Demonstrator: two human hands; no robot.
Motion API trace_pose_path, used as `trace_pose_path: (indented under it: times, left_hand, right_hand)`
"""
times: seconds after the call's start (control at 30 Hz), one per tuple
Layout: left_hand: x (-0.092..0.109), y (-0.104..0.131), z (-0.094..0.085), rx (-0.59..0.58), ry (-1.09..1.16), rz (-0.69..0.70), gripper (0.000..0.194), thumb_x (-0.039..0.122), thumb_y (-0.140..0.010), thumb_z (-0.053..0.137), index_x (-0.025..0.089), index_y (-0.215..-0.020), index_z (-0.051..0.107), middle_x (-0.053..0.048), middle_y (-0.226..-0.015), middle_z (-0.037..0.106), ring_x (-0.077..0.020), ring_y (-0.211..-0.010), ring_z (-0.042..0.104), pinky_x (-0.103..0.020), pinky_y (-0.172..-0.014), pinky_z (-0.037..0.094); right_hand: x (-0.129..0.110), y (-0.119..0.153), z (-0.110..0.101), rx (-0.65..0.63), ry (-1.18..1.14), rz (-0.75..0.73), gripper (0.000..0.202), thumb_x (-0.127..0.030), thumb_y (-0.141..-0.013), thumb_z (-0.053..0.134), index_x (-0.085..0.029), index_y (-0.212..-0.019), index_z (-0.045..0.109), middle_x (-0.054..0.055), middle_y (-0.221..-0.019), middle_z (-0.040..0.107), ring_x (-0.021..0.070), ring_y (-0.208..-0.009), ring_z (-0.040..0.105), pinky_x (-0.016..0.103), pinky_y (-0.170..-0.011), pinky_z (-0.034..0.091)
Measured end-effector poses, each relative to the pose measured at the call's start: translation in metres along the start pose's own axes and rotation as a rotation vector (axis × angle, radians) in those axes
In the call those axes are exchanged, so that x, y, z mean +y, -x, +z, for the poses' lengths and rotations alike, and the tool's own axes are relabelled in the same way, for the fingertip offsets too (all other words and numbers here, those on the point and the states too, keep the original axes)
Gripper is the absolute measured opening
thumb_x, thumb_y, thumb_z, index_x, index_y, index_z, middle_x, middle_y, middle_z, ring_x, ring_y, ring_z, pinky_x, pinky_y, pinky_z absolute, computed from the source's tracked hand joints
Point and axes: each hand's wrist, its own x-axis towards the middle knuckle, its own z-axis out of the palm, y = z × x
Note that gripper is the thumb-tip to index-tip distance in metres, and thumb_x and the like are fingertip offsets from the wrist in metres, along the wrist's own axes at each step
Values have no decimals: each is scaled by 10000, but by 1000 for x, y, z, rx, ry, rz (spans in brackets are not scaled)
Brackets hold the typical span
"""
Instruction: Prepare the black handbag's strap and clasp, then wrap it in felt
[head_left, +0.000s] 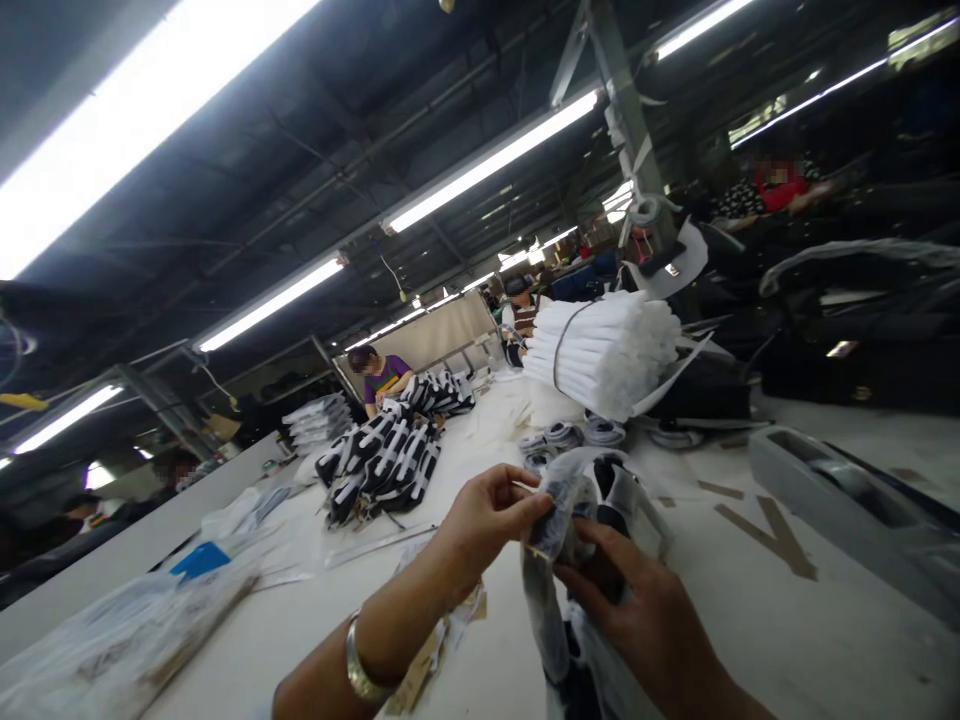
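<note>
A dark strap wrapped in thin, translucent white film (pixel 551 530) is between my hands above the white table (pixel 495 670). My left hand (pixel 495 515), with a silver bracelet on the wrist, pinches its upper end between thumb and fingers. Just below and to the right, my right hand (pixel 637 590) is closed on the same wrapped strap. The strap's lower part hangs down towards the bottom edge of the view. Behind my hands lie more rolled grey-white straps (pixel 562 435). Motion blur hides the finer detail at my fingertips.
A grey tape dispenser (pixel 847 510) stands at right, beside brown paper strips (pixel 772 535). A tied white bundle (pixel 600 350) sits farther back. Black-and-white pieces (pixel 386 455) are heaped left of centre, with a person (pixel 379 375) behind. Plastic bags (pixel 112 640) cover the near left.
</note>
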Motion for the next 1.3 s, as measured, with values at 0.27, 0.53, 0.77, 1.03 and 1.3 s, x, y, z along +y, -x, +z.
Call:
trace_pose_path:
  times: [0.27,0.53,0.77,1.03,1.3]
  left_hand:
    - [5,13,-1,-141,-258,-139,533,674,-832,635,150,-866,725,-10,-776,666,-127,-712,534,-256,-678,377]
    - [1,18,-3,-276,-50,-129,445,562,-886,652,143,-1003,746,-42,-838,707,-160,-783,583,-284,-794,434]
    - [-16,18,-1,-142,1,-73,452,573,-865,675,142,-989,731,-39,-807,699,-170,-756,598,-280,-781,459]
    - [-9,-15,-16,-47,66,28,408,530,-848,719,144,-981,725,-28,-819,696,-135,-722,571,-237,-747,459]
    - [-16,1,-11,-159,-47,51,432,568,-830,720,149,-932,739,-30,-792,699,-141,-731,567,-232,-727,425]
  right_hand:
    - [2,13,5,-2,42,-154,189,-295,-969,622,-255,-1150,583,-8,-880,705,133,-655,688,193,-632,574]
    - [-3,11,2,-52,12,-161,215,-262,-964,621,-230,-1176,611,64,-1017,732,184,-812,732,236,-724,603]
    - [52,4,-71,-81,147,-60,174,-284,-997,557,-233,-1081,701,47,-1054,748,189,-1002,711,279,-908,570]
    - [195,-15,-153,-265,703,444,135,-252,-824,623,-161,-749,688,133,-844,718,275,-810,691,354,-726,488]
    - [225,-32,-157,-425,739,648,291,-192,-586,802,-216,-468,537,73,-500,596,272,-488,598,361,-506,362]
